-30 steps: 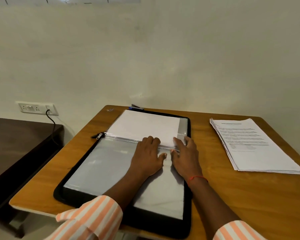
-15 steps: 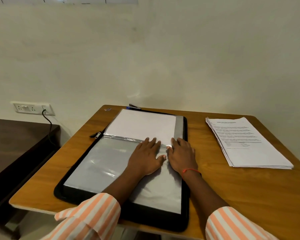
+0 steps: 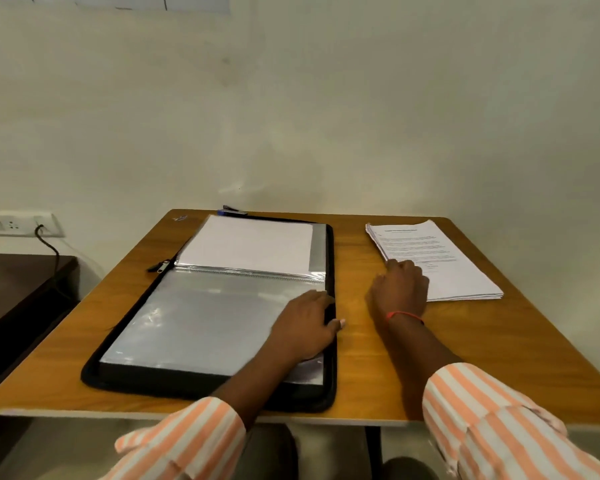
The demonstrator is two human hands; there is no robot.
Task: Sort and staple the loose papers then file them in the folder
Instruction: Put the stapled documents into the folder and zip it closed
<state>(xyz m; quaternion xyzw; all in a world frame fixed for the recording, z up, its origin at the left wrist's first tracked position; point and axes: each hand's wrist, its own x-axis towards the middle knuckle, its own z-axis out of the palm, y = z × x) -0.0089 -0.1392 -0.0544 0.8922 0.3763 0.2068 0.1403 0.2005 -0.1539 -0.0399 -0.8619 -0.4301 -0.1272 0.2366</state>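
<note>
The open folder (image 3: pixel 329 251) is laid on the bench (image 3: pixel 499 344), and the pile of loose papers (image 3: pixel 461 271) is laid on the bench to its right, apart from it. The left hand (image 3: pixel 305 327) is rested on the folder's right edge with loose fingers, and nothing is gripped by it. The right hand (image 3: pixel 399 289) is set at the pile's near left side with bent fingers that touch the paper. It cannot be told if a sheet is pinched. If the pile is pulled by one corner, the sheets could be fanned out or slid about, because no staple can be seen holding them. Two sheets could be picked up at once, so the sorting could be mixed up. A small dark and blue thing (image 3: pixel 234 211), maybe the stapler, is seen at the far edge behind the folder, where it could be knocked off. Print is seen on the top sheet, but it is too small to be read. No brand is seen.
</note>
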